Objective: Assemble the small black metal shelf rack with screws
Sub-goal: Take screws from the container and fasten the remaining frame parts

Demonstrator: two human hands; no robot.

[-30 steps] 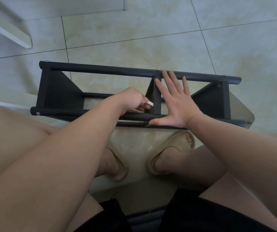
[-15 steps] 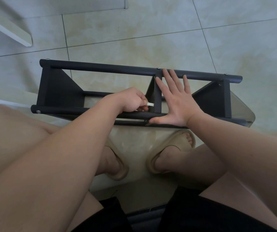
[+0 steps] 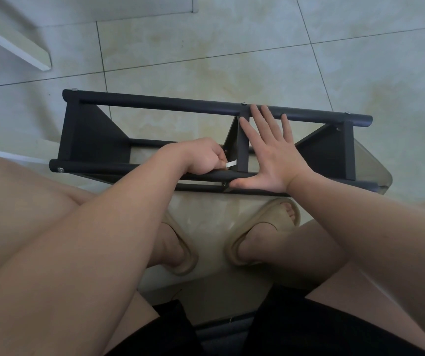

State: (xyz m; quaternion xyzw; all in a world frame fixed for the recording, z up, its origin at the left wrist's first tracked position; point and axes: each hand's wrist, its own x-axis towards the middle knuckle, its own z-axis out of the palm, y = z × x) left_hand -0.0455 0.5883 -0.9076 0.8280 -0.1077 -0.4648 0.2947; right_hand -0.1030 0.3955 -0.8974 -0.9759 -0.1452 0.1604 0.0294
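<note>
Black metal rack (image 3: 155, 105) lies on its side across the glass tabletop (image 3: 372, 163) before your knees; your left hand (image 3: 203, 158) pinches a small silver tool (image 3: 231, 164) beside the middle divider (image 3: 242, 150), while your right hand (image 3: 270, 155), fingers spread flat, presses on the frame.

Left hand (image 3: 201, 156): sinks slightly toward the near bar (image 3: 119, 167) — knuckles rolled over.
Silver key (image 3: 231, 164): showing end lower, closer to the middle upright (image 3: 243, 150).

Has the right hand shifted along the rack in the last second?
No. The right hand stays pressed flat beside the middle upright, fingertips reaching the far rail, as before.
</note>
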